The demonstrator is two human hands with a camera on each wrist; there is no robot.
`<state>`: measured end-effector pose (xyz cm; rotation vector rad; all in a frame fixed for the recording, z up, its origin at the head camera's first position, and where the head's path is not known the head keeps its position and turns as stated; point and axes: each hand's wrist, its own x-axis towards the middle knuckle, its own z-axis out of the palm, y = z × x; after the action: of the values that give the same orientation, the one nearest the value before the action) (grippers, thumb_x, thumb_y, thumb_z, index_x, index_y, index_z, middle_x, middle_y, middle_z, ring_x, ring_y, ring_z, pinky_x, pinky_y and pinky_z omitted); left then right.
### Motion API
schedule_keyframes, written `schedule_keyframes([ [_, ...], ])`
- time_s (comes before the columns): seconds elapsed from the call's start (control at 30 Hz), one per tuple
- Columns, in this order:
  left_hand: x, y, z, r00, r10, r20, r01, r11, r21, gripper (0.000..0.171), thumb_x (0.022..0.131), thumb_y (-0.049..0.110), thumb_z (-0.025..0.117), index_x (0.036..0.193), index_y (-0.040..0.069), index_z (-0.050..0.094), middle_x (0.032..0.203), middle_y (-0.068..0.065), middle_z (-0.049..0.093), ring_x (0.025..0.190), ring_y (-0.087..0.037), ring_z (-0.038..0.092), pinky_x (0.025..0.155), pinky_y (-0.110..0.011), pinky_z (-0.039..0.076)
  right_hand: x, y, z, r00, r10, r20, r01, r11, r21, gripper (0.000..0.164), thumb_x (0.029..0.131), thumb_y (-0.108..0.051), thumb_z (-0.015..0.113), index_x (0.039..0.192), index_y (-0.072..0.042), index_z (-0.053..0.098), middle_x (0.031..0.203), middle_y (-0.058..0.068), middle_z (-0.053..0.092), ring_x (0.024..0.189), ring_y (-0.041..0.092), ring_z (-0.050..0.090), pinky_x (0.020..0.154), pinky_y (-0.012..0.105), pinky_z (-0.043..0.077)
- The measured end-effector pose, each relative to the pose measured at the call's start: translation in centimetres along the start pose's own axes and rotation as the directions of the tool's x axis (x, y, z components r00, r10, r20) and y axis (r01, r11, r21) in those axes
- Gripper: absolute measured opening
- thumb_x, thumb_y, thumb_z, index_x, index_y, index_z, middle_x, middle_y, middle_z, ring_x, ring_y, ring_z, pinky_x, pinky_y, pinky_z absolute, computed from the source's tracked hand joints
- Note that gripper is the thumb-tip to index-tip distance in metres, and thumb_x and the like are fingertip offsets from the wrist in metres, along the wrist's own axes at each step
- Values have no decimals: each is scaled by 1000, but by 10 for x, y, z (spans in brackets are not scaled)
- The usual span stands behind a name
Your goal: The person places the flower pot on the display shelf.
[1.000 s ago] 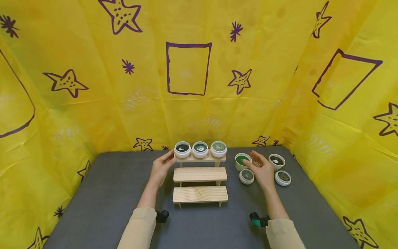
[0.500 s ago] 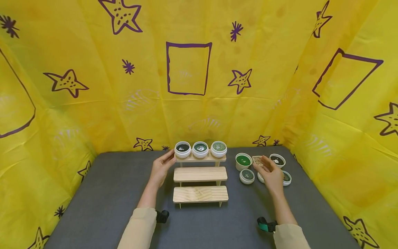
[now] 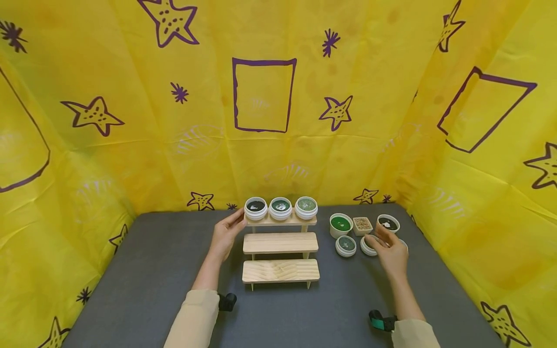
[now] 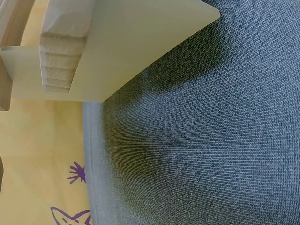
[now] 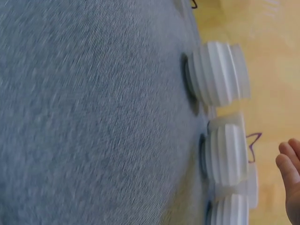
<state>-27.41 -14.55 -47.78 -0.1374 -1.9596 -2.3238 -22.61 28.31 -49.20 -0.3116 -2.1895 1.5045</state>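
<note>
In the head view my left hand (image 3: 227, 236) rests its extended fingers at the left end of a three-tier wooden stand (image 3: 280, 243). Its fingertips lie right beside a white ridged cup with dark filling (image 3: 255, 208) on the top tier. My right hand (image 3: 393, 255) hovers with loosely bent fingers over the front row of cups on the right, holding nothing. It partly covers a white cup (image 3: 367, 247) and hides most of another one behind it. The right wrist view shows the same hand (image 5: 291, 180) apart from several white cups (image 5: 226, 154).
Beside the dark cup stand a dark green cup (image 3: 280, 209) and a pale green cup (image 3: 306, 208). At right are a bright green cup (image 3: 341, 224), a square dish of beige grains (image 3: 362, 225), a black-filled cup (image 3: 388, 223) and a grey-green cup (image 3: 345, 246). Yellow cloth (image 3: 265, 164) encloses the table (image 3: 174, 270).
My right hand has moved right and toward me, from beside the bright green cup to over the front cups, uncovering the square dish. The left hand stays at the stand.
</note>
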Motion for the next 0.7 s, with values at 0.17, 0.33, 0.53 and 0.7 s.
schedule_keyframes([
  [0.17, 1, -1, 0, 1000, -5, -6, 5, 1000, -18, 49, 93, -7, 58, 140, -10, 47, 147, -27, 45, 106, 11, 60, 96, -7, 49, 0, 9, -7, 998, -1, -66, 1, 1000, -1, 47, 82, -18, 81, 123, 0, 67, 105, -11, 70, 85, -23, 57, 82, 1, 50],
  [0.33, 1, -1, 0, 1000, -7, -8, 7, 1000, -27, 49, 93, -9, 57, 140, -10, 46, 148, -28, 45, 106, 11, 60, 96, -7, 50, -1, 17, -12, 993, -7, -121, 6, 1000, -10, 47, 82, -14, 80, 124, 2, 66, 118, 16, 70, 84, -25, 55, 81, -2, 48],
  [0.53, -1, 0, 1, 1000, -10, -6, 10, 1000, -9, 49, 94, -7, 58, 141, -9, 46, 148, -26, 45, 106, 13, 60, 95, -6, 49, 1, 21, -18, 980, 31, -195, -34, 999, -12, 49, 83, -16, 79, 127, 0, 64, 122, 23, 67, 88, -18, 58, 82, -2, 48],
  [0.7, -1, 1, 2, 1000, -8, -11, 8, 1000, -10, 49, 93, -8, 58, 141, -9, 47, 147, -26, 46, 105, 13, 60, 95, -6, 49, 4, 22, -24, 967, 80, -240, -88, 996, -22, 55, 83, -18, 80, 132, -1, 61, 126, 24, 66, 91, -13, 57, 86, -1, 47],
])
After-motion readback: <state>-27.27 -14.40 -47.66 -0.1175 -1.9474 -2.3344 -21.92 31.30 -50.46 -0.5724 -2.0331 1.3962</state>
